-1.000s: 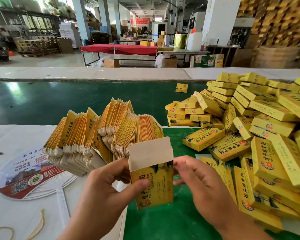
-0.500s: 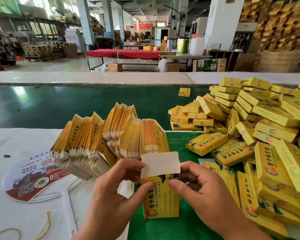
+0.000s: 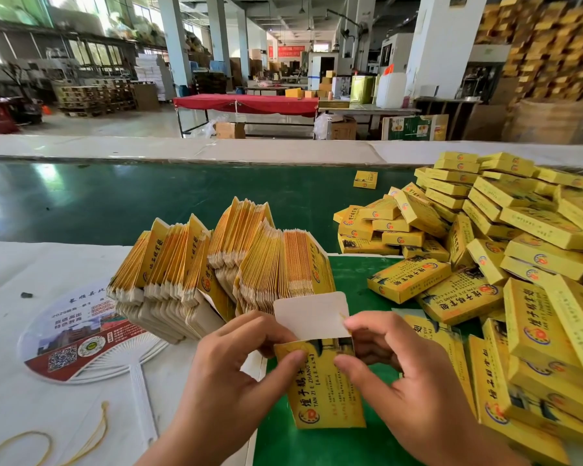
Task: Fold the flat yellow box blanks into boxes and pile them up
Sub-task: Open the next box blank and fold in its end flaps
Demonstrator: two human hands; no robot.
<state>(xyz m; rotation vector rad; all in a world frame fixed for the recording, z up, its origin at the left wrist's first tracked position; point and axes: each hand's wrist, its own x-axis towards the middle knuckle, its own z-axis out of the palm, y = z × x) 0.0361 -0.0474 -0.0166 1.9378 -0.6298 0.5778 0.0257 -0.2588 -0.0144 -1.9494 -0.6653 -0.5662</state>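
A yellow box [image 3: 327, 385] is held upright above a green mat [image 3: 350, 277], its white top flap [image 3: 312, 317] raised. It is pinched near its upper left corner by the left hand [image 3: 229, 375], thumb on the printed face and fingers curled behind, and near its upper right corner by the right hand [image 3: 408, 371], thumb on the face and fingertips at the flap's right edge. The stack of flat blanks [image 3: 216, 264] is stood on edge and fanned out just behind the hands, partly on a white table covering [image 3: 31, 398]. To the right, a loose pile of folded boxes [image 3: 502, 250] is heaped on the mat and on the dark green conveyor belt [image 3: 115, 200], and a single box [image 3: 365, 179] lies apart on the belt. On the white covering a round printed hand fan [image 3: 81, 334] is laid, with a yellow rubber band [image 3: 48, 445] near the front edge. Beyond the belt a factory hall is seen, with white pillars [image 3: 174, 42], a red-covered table [image 3: 246, 104], a white jerrycan [image 3: 391, 89] and stacked pallets [image 3: 95, 99].
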